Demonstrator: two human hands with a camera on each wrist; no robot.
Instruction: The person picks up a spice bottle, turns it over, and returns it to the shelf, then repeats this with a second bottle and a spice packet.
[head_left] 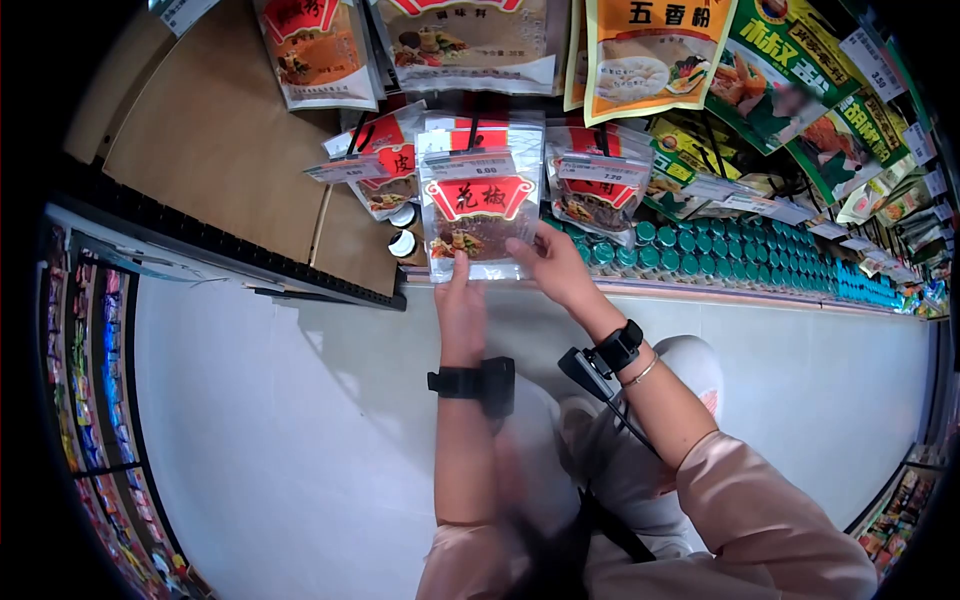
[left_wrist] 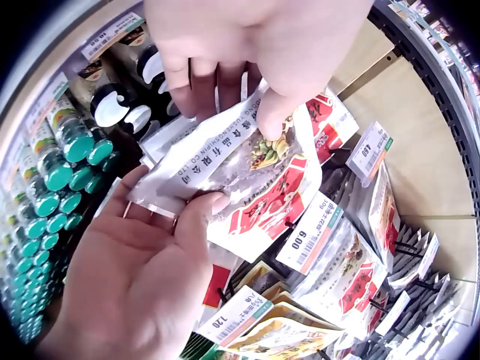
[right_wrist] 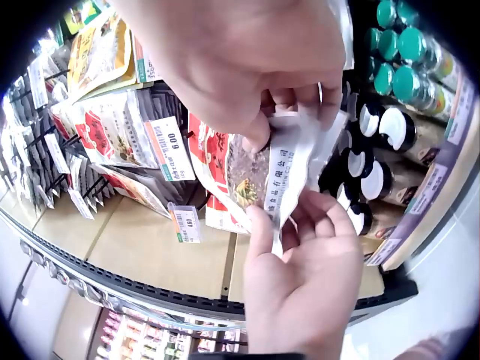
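Observation:
A spice packet of Sichuan peppercorns [head_left: 478, 215], clear and silver with a red label, hangs among packets on the shelf rack. My left hand [head_left: 462, 305] pinches its lower silver edge, thumb in front and fingers behind. On the packet's right lower side, my right hand [head_left: 562, 268] pinches it between thumb and fingers. In the left wrist view the packet [left_wrist: 225, 161] is slightly bent between both hands. A price tag [head_left: 475, 167] reading 6.00 overlaps the packet's upper part in the head view.
Similar red-label packets [head_left: 385, 165] hang to the left, and another packet [head_left: 598, 190] to the right. Larger yellow [head_left: 655, 60] and green seasoning bags hang above. Below stand rows of green-capped jars [head_left: 700, 255] and some white-and-black-capped bottles [right_wrist: 394, 127]. A wooden shelf panel [head_left: 220, 150] borders the left.

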